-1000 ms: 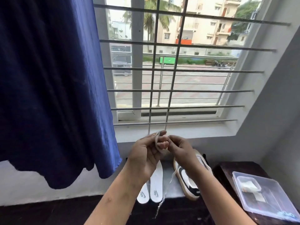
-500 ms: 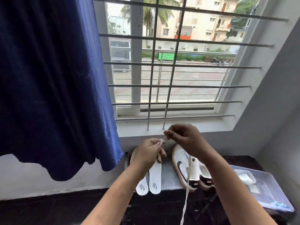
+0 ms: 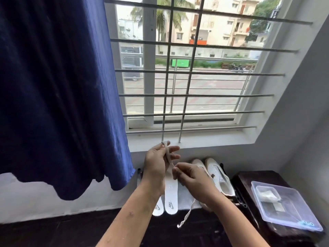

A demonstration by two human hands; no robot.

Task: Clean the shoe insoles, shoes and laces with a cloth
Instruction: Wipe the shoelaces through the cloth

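— Which step does the person have in hand?

— The lace (image 3: 186, 216), as it seems. The left hand (image 3: 159, 164) is raised just under the window sill and holds the upper end of the lace, which lies over the fingers with the thumb on it. The right hand (image 3: 193, 178) is just beside it, a little lower, and pinches the same lace between thumb and fingertips. The free end hangs down under the right wrist.

— And the other things?

— Two insoles (image 3: 170, 196) lie flat, side by side, on the surface (image 3: 185, 198) below the hands. The shoes (image 3: 216, 175) stand to the right of them, near the wall. A clear box (image 3: 293, 202) is further right. Something white lies in it, but one cannot tell if it is the cloth.

— So there is no cloth in the hands?

— None can be seen. The lace is probably being straightened or wound, not wiped.

— What does the next move call for?

— Likely a firm hold at the upper end while the right hand slides down the lace with light tension, so that it does not twist.
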